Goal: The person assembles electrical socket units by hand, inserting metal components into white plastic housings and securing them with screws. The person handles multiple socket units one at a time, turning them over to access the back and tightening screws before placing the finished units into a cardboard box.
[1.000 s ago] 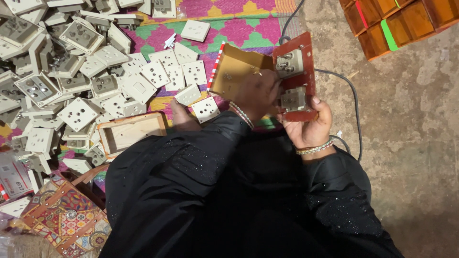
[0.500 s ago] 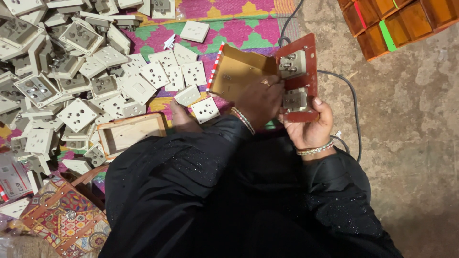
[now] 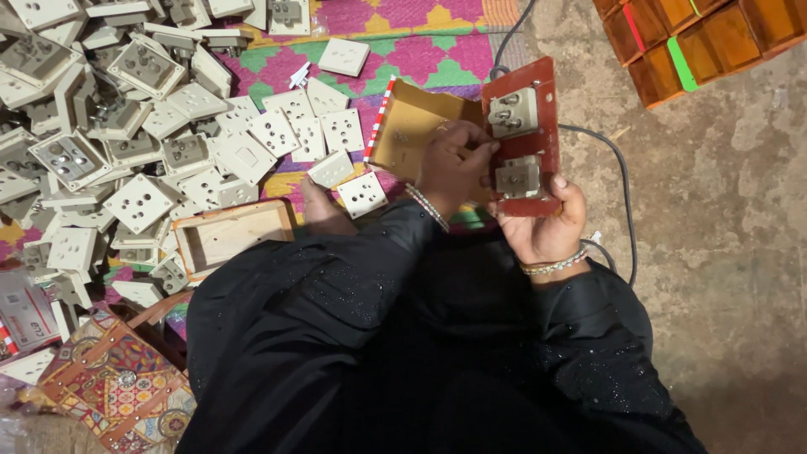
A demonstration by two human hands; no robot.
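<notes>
A red board (image 3: 528, 143) with 2 sockets is clamped from below by the right hand (image 3: 546, 227); the left hand (image 3: 450, 164) pinches the lower socket (image 3: 517, 176). If pressed unevenly, the board could be tipped loose.

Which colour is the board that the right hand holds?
Reddish-brown board, held by the right hand; head view.

A flat tan cardboard box (image 3: 412, 130) with a red-and-white striped edge lies open on the patterned mat, just beside the red board. At the lower left edge sits a grey printed card (image 3: 25, 311) with a red strip. On the orange crates at the upper right sit a green label strip (image 3: 679, 65) and a thinner red one (image 3: 634, 32).
</notes>
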